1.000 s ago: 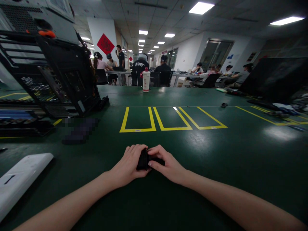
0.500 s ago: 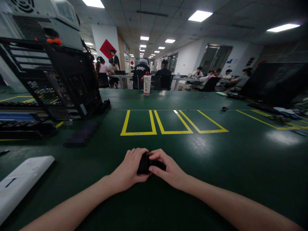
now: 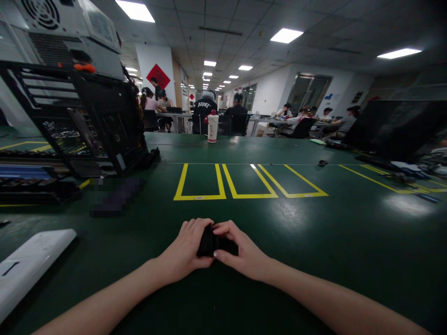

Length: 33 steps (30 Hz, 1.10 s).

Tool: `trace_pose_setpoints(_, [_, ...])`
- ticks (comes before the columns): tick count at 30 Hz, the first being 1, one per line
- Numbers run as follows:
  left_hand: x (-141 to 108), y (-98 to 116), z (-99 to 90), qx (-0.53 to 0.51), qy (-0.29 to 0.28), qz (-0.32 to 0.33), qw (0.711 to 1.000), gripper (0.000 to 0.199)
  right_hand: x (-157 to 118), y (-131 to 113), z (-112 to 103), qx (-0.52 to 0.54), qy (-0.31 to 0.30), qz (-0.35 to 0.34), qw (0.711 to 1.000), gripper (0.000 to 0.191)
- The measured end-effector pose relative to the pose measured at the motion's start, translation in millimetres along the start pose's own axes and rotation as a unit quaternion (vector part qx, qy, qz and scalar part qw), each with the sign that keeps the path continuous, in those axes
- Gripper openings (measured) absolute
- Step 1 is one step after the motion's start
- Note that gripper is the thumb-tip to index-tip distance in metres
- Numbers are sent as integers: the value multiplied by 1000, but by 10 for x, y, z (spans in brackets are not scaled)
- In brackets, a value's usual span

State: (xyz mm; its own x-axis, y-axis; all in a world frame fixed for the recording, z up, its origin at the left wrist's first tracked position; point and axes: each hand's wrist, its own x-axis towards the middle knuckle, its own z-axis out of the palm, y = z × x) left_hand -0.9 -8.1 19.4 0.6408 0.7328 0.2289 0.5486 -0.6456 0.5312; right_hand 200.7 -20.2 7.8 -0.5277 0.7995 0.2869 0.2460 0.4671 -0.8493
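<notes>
- Head view: my left hand [image 3: 186, 247] wrapped and my right hand [image 3: 247, 252] pinched a black object [image 3: 218, 243] between them; I couldn't tell whether it touched the table [image 3: 216, 298].
- Uneven pressure or twisting might have slipped it from my hold.
- Room lay beyond my grip, before yellow tape [image 3: 254, 197]; leftward, a white case [image 3: 35, 260] lay well apart.

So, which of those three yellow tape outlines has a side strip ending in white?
The middle outline: the far end of its right strip is white. The left outline and right outline have sides yellow to the ends.
</notes>
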Motion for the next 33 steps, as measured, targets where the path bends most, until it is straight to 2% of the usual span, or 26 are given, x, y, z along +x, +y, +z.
trace_pose_setpoints(3, [9, 7, 8, 15, 7, 9, 1000, 52, 11, 12, 13, 32, 2, 16, 999, 23])
trace_pose_setpoints(8, [13, 27, -2, 16, 7, 2, 1000, 52, 16, -39, 13, 10, -4, 32, 999, 35])
trace_pose_setpoints(14, [14, 2, -2, -1, -3, -3, 1000, 55, -25, -45, -10, -62, 25, -13, 998, 34])
trace_pose_setpoints(19, [21, -6, 22, 8, 7, 3, 1000, 55, -30, -18, -12, 41, 51, 52, 996, 35])
trace_pose_setpoints(24, [9, -16, 23, 12, 9, -5, 1000, 52, 30, -36, 0, 146, 24, 106, 983, 34])
trace_pose_setpoints(28, [12, -2, 6, 15, 4, 11, 1000, 51, 111, -40, 7, 141, 43, 115, 982, 31])
trace_pose_setpoints(33, [19, 24, 5, 26, 9, 14, 1000, 51, 173, -59, -17, 190, 16, 182, 965, 36])
